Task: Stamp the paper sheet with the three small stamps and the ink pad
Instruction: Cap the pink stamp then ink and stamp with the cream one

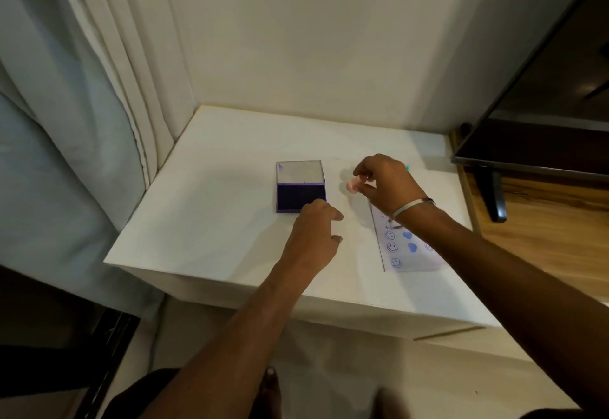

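Observation:
A purple ink pad (298,199) lies open on the white table (204,220), its clear lid (300,172) folded back. My left hand (314,234) rests at the pad's front right corner, fingers curled, touching its edge. My right hand (384,184) pinches a small pink stamp (352,185) just above the table, right of the pad. The paper sheet (405,247) lies under my right wrist and carries blue smiley faces and hearts. A green tip of something (407,167) peeks out behind my right hand. No other stamp is visible.
A wall closes the table's back and curtains (99,88) hang at its left. A dark television (534,115) on a black foot stands on a wooden surface at the right. My knees and feet show below the table's front edge.

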